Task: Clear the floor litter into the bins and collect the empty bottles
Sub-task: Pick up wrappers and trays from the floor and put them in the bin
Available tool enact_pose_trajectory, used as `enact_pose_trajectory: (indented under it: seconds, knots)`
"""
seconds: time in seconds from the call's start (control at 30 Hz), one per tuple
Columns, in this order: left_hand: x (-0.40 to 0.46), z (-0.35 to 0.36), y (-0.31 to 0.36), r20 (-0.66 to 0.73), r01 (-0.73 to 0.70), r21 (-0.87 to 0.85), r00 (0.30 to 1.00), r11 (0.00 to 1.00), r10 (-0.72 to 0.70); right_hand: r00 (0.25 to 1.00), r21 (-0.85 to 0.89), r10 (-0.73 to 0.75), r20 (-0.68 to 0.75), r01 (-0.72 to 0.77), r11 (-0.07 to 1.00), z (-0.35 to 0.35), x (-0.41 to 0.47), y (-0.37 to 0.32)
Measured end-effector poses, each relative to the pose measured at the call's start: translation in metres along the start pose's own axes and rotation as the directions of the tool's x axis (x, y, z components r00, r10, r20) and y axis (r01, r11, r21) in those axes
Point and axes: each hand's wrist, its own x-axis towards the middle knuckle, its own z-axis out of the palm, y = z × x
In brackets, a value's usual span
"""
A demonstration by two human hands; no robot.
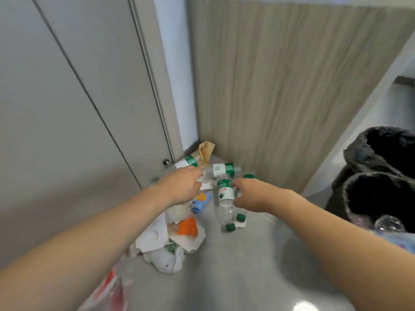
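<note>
Bottles are lying far in the corner, the right hand [249, 196] curling around an upright bottle [225, 194] while the left hand [184, 187] is reaching a sideways bottle [221, 169], its grip hidden.

Bottles [224, 194] at 12 o'clock in my corner; litter pile [173, 234] at 11, nearer; two bins [379, 176] at 2 o'clock.
</note>
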Motion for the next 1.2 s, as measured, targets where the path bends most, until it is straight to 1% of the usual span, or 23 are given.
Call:
enact_pose_trajectory:
  seconds: [0.07,0.17,0.2,0.27,0.4,0.47,0.5,0.6,0.67,0.73,0.83,0.9,0.97,1.07,1.13,1.2]
  knots:
    - [-0.030,0.020,-0.046,0.099,0.101,0.044,0.990,0.994,-0.105,0.998,0.014,-0.001,0.068,0.000,1.000,0.036,0.020,-0.033]
    - [-0.068,0.053,-0.089,0.307,0.160,0.144,0.931,0.977,-0.198,0.988,0.070,0.014,0.156,-0.025,0.997,0.092,0.038,-0.064]
    - [-0.076,0.060,-0.099,0.351,0.163,0.175,0.911,0.971,-0.216,0.984,0.099,0.025,0.176,-0.043,0.994,0.109,0.043,-0.071]
    - [-0.087,0.066,-0.114,0.384,0.184,0.204,0.889,0.962,-0.251,0.978,0.152,0.073,0.193,-0.103,0.983,0.136,0.053,-0.079]
    - [-0.094,0.076,-0.135,0.383,0.229,0.206,0.876,0.951,-0.294,0.962,0.241,0.198,0.188,-0.241,0.940,0.174,0.082,-0.085]
    - [-0.097,0.083,-0.138,0.403,0.245,0.207,0.861,0.947,-0.310,0.959,0.279,0.230,0.165,-0.269,0.922,0.187,0.098,-0.088]
    - [-0.098,0.087,-0.138,0.415,0.241,0.203,0.857,0.949,-0.306,0.958,0.272,0.240,0.156,-0.275,0.922,0.194,0.106,-0.088]
    - [-0.100,0.102,-0.137,0.416,0.183,0.223,0.870,0.957,-0.263,0.962,0.182,0.251,0.106,-0.266,0.947,0.208,0.125,-0.092]
    - [-0.100,0.114,-0.134,0.378,0.116,0.279,0.899,0.953,-0.221,0.969,0.147,0.237,0.071,-0.245,0.958,0.217,0.133,-0.094]
    - [-0.098,0.127,-0.133,0.352,0.089,0.309,0.914,0.947,-0.200,0.972,0.126,0.231,0.041,-0.234,0.964,0.224,0.142,-0.092]
    - [-0.098,0.144,-0.133,0.386,0.109,0.343,0.889,0.933,-0.246,0.976,0.086,0.217,0.004,-0.217,0.972,0.223,0.150,-0.087]
    - [-0.099,0.153,-0.131,0.416,0.111,0.381,0.866,0.918,-0.278,0.975,0.098,0.222,0.006,-0.221,0.970,0.219,0.152,-0.084]
    - [-0.099,0.159,-0.128,0.422,0.085,0.419,0.863,0.904,-0.277,0.969,0.222,0.247,0.014,-0.244,0.944,0.218,0.153,-0.080]
    - [-0.097,0.158,-0.124,0.406,0.025,0.437,0.886,0.899,-0.222,0.949,0.483,0.308,0.074,-0.304,0.821,0.211,0.152,-0.074]
    - [-0.094,0.152,-0.123,0.376,0.028,0.411,0.905,0.911,-0.198,0.937,0.560,0.322,0.136,-0.341,0.755,0.206,0.151,-0.068]
    - [-0.089,0.138,-0.123,0.316,0.064,0.382,0.929,0.922,-0.195,0.920,0.614,0.338,0.198,-0.385,0.689,0.198,0.148,-0.063]
